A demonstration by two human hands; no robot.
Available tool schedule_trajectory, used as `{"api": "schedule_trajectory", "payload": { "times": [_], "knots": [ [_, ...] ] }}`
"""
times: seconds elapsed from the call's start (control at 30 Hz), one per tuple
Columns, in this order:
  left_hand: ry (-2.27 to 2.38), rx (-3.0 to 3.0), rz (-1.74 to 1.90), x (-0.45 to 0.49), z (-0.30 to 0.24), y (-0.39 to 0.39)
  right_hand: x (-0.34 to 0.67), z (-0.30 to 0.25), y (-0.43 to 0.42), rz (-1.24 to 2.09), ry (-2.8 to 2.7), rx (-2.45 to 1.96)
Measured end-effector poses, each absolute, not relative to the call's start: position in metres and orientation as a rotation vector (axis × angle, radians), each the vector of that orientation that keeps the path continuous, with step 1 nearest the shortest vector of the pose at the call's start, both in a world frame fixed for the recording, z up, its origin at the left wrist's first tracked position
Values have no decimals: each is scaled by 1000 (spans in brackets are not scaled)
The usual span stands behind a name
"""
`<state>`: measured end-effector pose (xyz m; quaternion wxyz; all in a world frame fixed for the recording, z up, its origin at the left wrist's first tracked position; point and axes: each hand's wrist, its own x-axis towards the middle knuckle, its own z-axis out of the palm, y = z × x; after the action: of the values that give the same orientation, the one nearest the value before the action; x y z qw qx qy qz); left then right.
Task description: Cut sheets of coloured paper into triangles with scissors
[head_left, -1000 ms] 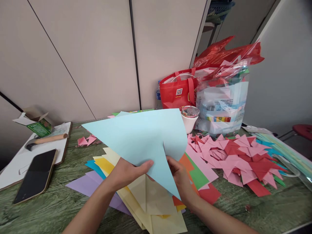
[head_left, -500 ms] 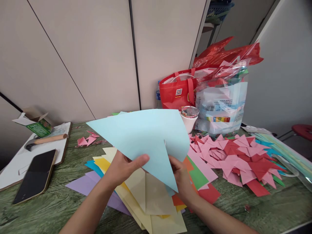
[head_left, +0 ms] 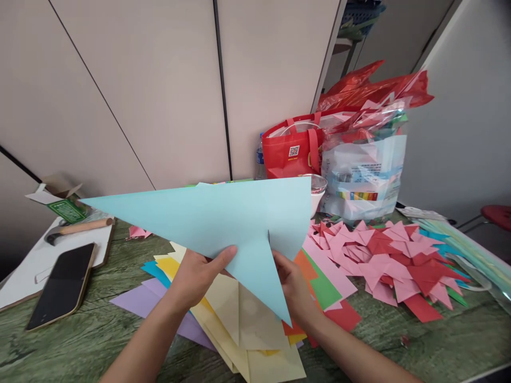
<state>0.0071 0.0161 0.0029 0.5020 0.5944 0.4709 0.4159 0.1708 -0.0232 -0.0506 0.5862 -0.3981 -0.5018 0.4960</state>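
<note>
A large light blue paper sheet (head_left: 223,218), partly folded into a long triangle, is held up above the table. My left hand (head_left: 197,274) pinches its lower edge, thumb on the front. My right hand (head_left: 293,284) grips the same sheet from behind near the lower point; its fingers are mostly hidden by the paper. Under both hands lies a fanned pile of coloured sheets (head_left: 243,330), pale yellow on top, purple, blue and green at the edges.
A heap of folded pink and red paper pieces (head_left: 383,260) lies right. Behind stand a red bag (head_left: 291,149), a clear plastic bag (head_left: 363,170) and a white cup (head_left: 317,194). Left: a phone (head_left: 62,284) on a clipboard (head_left: 24,274), a hammer (head_left: 77,229), a green box (head_left: 66,207).
The blue sheet has opened out wider to the left, its left corner now reaching over the clipboard. My left thumb has shifted along the lower edge; the right hand stays in place.
</note>
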Motion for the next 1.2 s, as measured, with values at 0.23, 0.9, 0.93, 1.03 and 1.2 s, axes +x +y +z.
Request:
{"api": "schedule_trajectory", "payload": {
  "times": [0.23,0.9,0.93,1.03,1.2],
  "knots": [
    [1224,1301,979,-5,-18,-6,166,-55,-27,1266,-1213,-845],
    [1254,1135,1127,-18,-48,-19,160,-70,-29,1352,-1264,-831],
    [1236,1117,1126,-17,-48,-19,160,-71,-29,1352,-1265,-831],
    [1209,1071,1131,-16,-49,-20,161,-72,-29,1347,-1270,-849],
    [1229,1045,1156,-13,-48,-21,162,-72,-30,1350,-1250,-867]
  ]
}}
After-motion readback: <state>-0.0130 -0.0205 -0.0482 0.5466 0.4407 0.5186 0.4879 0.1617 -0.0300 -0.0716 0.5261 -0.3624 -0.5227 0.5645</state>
